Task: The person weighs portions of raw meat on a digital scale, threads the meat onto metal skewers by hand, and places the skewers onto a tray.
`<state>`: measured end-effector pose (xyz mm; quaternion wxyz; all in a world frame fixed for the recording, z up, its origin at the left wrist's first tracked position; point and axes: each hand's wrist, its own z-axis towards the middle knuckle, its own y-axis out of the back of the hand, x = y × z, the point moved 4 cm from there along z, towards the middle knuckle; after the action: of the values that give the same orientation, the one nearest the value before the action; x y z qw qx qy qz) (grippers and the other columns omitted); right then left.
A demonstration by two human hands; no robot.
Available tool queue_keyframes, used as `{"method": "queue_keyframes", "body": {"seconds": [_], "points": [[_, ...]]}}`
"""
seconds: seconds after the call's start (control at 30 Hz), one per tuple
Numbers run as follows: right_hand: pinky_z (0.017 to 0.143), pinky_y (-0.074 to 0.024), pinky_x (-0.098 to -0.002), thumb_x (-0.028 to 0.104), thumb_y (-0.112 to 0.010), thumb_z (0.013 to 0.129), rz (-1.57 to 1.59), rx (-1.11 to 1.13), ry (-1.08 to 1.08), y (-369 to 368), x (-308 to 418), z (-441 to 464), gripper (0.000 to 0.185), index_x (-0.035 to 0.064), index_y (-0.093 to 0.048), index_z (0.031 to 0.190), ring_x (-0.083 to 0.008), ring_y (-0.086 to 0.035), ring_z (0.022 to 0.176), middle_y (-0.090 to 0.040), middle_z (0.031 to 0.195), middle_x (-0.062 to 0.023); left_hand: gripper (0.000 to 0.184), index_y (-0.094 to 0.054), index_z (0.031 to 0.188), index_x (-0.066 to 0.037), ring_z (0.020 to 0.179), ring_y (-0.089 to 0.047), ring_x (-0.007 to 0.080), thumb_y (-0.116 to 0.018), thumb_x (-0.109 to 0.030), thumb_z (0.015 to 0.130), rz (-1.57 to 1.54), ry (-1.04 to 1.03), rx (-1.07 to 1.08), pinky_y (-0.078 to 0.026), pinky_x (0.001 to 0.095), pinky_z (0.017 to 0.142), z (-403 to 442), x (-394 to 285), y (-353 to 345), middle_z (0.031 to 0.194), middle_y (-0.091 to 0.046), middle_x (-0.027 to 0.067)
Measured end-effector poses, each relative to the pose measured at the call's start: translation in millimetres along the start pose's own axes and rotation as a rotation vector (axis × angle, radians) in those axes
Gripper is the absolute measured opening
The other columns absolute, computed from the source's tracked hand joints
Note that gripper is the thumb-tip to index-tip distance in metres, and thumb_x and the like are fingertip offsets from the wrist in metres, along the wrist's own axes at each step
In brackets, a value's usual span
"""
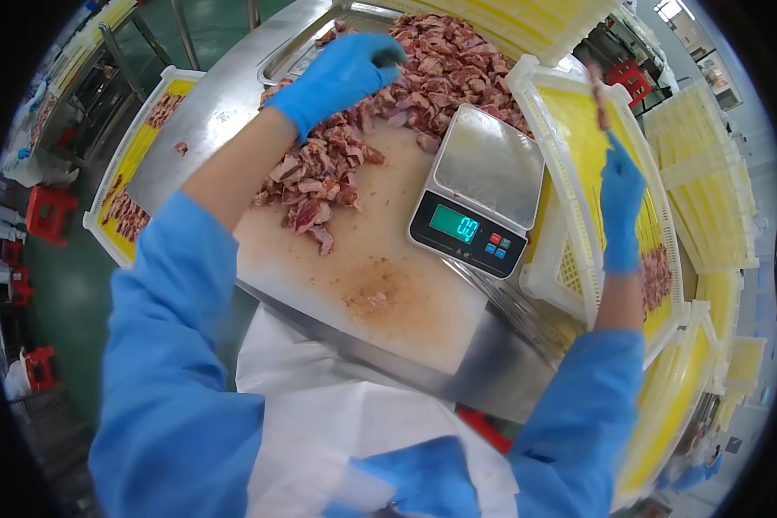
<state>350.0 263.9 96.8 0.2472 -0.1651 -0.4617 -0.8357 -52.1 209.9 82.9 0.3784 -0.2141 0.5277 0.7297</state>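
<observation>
Right now, a thin skewer threaded with reddish-pink meat (599,99) is raised beside the flat silver-topped digital scale (488,164), its lower end pinched by the blue-gloved right hand (622,194) — seemingly a carrying step; laying it on the yellow-lined white plastic tray (570,112) calls for a steady wrist. Left of the scale, the blue-gloved left hand (337,82) curls over chopped raw meat (449,69) — whether gripping any, I cannot tell.

The scene is brightly and evenly lit, with glare thrown back by the metal desk (180,164); edges are bowed and darkened, the right hand (622,194) slightly blurred.
</observation>
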Motion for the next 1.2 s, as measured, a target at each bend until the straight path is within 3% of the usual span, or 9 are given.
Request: {"method": "queue_keyframes", "body": {"seconds": [0.07, 0.13, 0.37, 0.47, 0.53, 0.67, 0.77, 0.93, 1.2], "points": [[0.069, -0.0478, -0.0395, 0.016, -0.056, 0.085, -0.273, 0.501, 0.166, -45.9, -59.4, 16.2, 0.034, 0.0141, -0.06, 0.118, -0.0281, -0.063, 0.073, -0.06, 0.073, -0.0199, 0.043, -0.054, 0.118, -0.011, 0.088, -0.062, 0.0258, -0.065, -0.019, 0.077, 0.227, -0.039, 0.219, -0.05, 0.0367, 0.079, 10.2, 10.0, -20.2, 0.105, -0.058, 0.0154], [0.073, -0.0474, -0.0421, 0.018, -0.058, 0.084, -0.392, 0.515, 0.191, -40.2, -32.6, 7.4, 0.037, 0.0153, -0.058, 0.121, -0.0315, -0.062, 0.081, -0.061, 0.081, -0.0201, 0.043, -0.055, 0.115, -0.014, 0.089, -0.061, 0.0291, -0.067, -0.023, 0.074, 0.541, -0.258, 0.298, -0.049, 0.0398, 0.079, 15.3, 14.9, -54.5, 0.107, -0.056, 0.0147], [0.076, -0.0471, -0.0427, 0.012, -0.055, 0.086, -0.384, 0.312, 0.345, 14.1, 42.2, -31.6, 0.039, 0.0168, -0.054, 0.124, -0.0341, -0.06, 0.088, -0.059, 0.1, -0.0177, 0.031, -0.056, 0.097, -0.011, 0.089, -0.059, 0.0342, -0.068, -0.022, 0.07, 0.633, -0.076, 0.395, -0.049, 0.0441, 0.077, 20.6, 26.2, -102.0, 0.1, -0.055, 0.0159], [0.071, -0.0471, -0.0411, 0.007, -0.056, 0.084, -0.272, 0.298, 0.462, 52.4, 82.2, -82.8, 0.037, 0.0113, -0.056, 0.121, -0.0324, -0.06, 0.082, -0.06, 0.095, -0.0152, 0.023, -0.055, 0.088, -0.008, 0.082, -0.061, 0.0298, -0.067, -0.019, 0.072, 0.587, -0.094, 0.517, -0.05, 0.0414, 0.072, 20.3, 29.8, -92.8, 0.087, -0.059, 0.0137], [0.067, -0.0471, -0.0397, 0.006, -0.058, 0.082, -0.277, 0.374, 0.458, 77.0, 87.9, -125.1, 0.036, 0.0088, -0.058, 0.119, -0.0309, -0.06, 0.079, -0.061, 0.092, -0.0132, 0.019, -0.052, 0.082, -0.007, 0.077, -0.062, 0.0221, -0.067, -0.017, 0.075, 0.365, 0.278, 0.509, -0.05, 0.0358, 0.067, 20.0, 12.5, -63.9, 0.076, -0.06, 0.0094], [0.068, -0.047, -0.0379, 0.006, -0.062, 0.08, -0.054, 0.563, 0.218, 81.2, 63.6, -194.9, 0.036, 0.0093, -0.06, 0.116, -0.0281, -0.06, 0.076, -0.062, 0.089, -0.0109, 0.017, -0.058, 0.088, -0.008, 0.078, -0.058, 0.0106, -0.067, -0.019, 0.079, -0.199, 0.018, 0.233, -0.049, 0.0277, 0.067, 23.5, -66.8, -49.6, 0.086, -0.064, 0.0056], [0.073, -0.0466, -0.0378, 0.007, -0.065, 0.077, -0.05, 0.568, 0.176, 58.6, 51.3, -226.6, 0.038, 0.0093, -0.061, 0.115, -0.0277, -0.059, 0.08, -0.062, 0.091, -0.0101, 0.022, -0.064, 0.102, -0.01, 0.074, -0.054, 0.0068, -0.064, -0.021, 0.083, 0.019, -0.193, 0.489, -0.048, 0.0253, 0.065, 19.3, -59.7, -114.4, 0.092, -0.064, 0.0039], [0.077, -0.0469, -0.0381, 0.008, -0.068, 0.075, -0.208, 0.324, 0.264, 59.4, 19.7, -254.4, 0.038, 0.0092, -0.062, 0.113, -0.0286, -0.058, 0.087, -0.063, 0.094, -0.0098, 0.031, -0.065, 0.113, -0.012, 0.072, -0.054, 0.0085, -0.063, -0.024, 0.085, -0.155, 0.115, 0.467, -0.047, 0.0241, 0.065, -2.1, -73.1, -81.2, 0.093, -0.065, 0.0031], [0.075, -0.0496, -0.036, -0.001, -0.07, 0.069, -0.134, 0.024, 0.204, 57.6, -18.0, -280.6, 0.03, 0.0067, -0.068, 0.097, -0.0276, -0.061, 0.084, -0.066, 0.091, -0.0096, 0.037, -0.06, 0.116, -0.011, 0.078, -0.056, 0.0111, -0.065, -0.029, 0.084, -0.019, -0.151, 0.325, -0.048, 0.0261, 0.072, 9.8, -49.2, -72.3, 0.087, -0.06, 0.0021]]}}
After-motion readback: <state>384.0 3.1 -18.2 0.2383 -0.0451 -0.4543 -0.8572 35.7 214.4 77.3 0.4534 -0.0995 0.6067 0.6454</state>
